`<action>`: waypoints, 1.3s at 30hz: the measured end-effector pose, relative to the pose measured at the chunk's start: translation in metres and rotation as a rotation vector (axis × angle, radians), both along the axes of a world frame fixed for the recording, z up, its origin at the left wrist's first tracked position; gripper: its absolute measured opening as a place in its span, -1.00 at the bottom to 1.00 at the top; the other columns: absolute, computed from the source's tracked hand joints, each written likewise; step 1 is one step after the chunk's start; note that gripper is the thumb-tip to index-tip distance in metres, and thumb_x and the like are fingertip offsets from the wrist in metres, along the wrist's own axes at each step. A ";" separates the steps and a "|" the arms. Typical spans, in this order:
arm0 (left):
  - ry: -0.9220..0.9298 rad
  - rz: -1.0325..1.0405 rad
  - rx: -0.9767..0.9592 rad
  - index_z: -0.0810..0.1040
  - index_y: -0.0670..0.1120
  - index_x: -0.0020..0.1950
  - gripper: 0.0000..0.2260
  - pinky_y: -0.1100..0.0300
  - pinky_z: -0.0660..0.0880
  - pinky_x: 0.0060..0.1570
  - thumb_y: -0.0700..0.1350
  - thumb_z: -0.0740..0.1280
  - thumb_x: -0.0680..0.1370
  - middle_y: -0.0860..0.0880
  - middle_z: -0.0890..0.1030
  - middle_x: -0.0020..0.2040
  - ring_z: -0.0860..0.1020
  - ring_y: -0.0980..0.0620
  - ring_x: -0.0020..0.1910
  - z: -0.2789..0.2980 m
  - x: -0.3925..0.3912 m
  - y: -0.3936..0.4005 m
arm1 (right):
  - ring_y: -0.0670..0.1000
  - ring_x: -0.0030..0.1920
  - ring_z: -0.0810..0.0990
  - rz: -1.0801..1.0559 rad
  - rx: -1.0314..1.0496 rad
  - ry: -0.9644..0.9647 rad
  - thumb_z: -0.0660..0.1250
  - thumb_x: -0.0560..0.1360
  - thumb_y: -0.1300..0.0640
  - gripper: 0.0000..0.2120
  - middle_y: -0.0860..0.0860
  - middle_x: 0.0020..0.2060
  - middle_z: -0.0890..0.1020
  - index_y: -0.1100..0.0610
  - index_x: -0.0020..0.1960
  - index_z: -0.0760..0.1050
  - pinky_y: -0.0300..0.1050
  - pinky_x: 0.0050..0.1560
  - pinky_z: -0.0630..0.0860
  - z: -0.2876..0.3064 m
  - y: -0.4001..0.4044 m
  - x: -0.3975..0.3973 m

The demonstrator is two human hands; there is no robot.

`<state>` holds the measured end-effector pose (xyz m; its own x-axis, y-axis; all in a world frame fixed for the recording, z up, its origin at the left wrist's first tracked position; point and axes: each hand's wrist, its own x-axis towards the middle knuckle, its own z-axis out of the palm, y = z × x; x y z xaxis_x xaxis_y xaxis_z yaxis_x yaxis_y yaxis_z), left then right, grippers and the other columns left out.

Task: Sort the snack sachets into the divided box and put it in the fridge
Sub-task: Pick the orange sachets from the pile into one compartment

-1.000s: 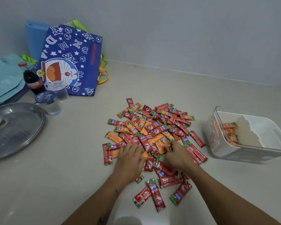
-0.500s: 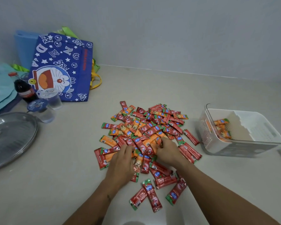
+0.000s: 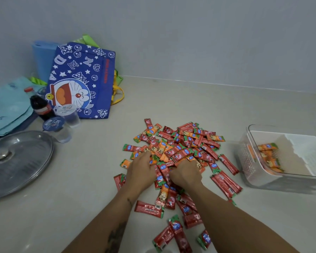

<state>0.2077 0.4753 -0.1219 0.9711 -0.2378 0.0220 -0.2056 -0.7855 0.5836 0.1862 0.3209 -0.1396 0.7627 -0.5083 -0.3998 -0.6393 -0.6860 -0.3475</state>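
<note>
Both hands have worked further up into the heap of sachets [image 3: 179,152] at mid-frame: the left hand [image 3: 141,172] lies on orange ones, fingers loosely bent, while the right hand [image 3: 185,173] is curled into the pile; whether it grips anything I cannot tell. Sorting has barely begun, judging by the divided box [image 3: 252,181] at right, which holds only a few orange sachets.
</note>
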 end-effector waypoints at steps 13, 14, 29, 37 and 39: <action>0.185 0.000 0.225 0.18 -0.08 0.53 -0.34 -0.05 0.42 0.24 0.10 0.35 0.53 -0.16 0.29 0.44 0.41 -0.19 0.33 -0.010 0.045 -0.055 | 0.01 -0.16 0.57 0.013 0.381 -0.153 0.36 0.52 0.06 -0.81 0.00 -0.11 0.59 0.03 0.09 0.44 -0.14 -0.32 0.39 0.017 -0.082 -0.025; 0.178 0.008 0.224 0.19 -0.08 0.53 -0.35 -0.04 0.43 0.22 0.08 0.36 0.53 -0.16 0.26 0.43 0.42 -0.19 0.31 -0.011 0.044 -0.055 | 0.00 -0.22 0.56 -0.035 0.409 -0.163 0.35 0.52 0.06 -0.83 0.02 -0.14 0.59 0.04 0.08 0.44 -0.13 -0.35 0.41 0.016 -0.087 -0.026; 0.214 -0.029 0.223 0.04 -0.04 0.56 -0.23 0.07 0.48 -0.12 -0.16 0.32 0.41 -0.09 0.56 0.14 0.54 -0.13 0.05 -0.014 0.039 -0.042 | 0.20 0.37 0.31 0.103 -0.025 -0.146 0.37 0.44 -0.03 -0.26 0.15 0.35 0.32 0.16 0.50 0.14 0.14 0.30 0.43 -0.001 -0.044 -0.003; 0.182 -0.054 0.335 0.26 0.02 0.47 -0.45 -0.02 0.48 0.14 0.20 0.26 0.54 -0.04 0.52 0.31 0.50 -0.13 0.24 -0.013 0.038 -0.051 | 0.16 0.28 0.37 0.205 -0.216 -0.215 0.29 0.47 -0.06 -0.47 0.13 0.30 0.35 0.17 0.35 0.32 0.06 0.17 0.49 -0.006 -0.041 -0.004; 0.153 -0.072 0.347 0.33 0.02 0.38 -0.57 -0.02 0.50 0.08 0.12 0.26 0.56 -0.04 0.56 0.22 0.53 -0.13 0.16 -0.014 0.039 -0.053 | 0.14 0.23 0.40 0.245 -0.223 -0.223 0.27 0.48 -0.09 -0.50 0.10 0.24 0.41 0.15 0.32 0.38 0.05 0.12 0.49 -0.007 -0.043 -0.007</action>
<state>0.2468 0.4226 -0.1358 0.9374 -0.2734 -0.2158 -0.1984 -0.9284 0.3141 0.1792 0.2775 -0.1463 0.9276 -0.3566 -0.1116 -0.3736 -0.8828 -0.2847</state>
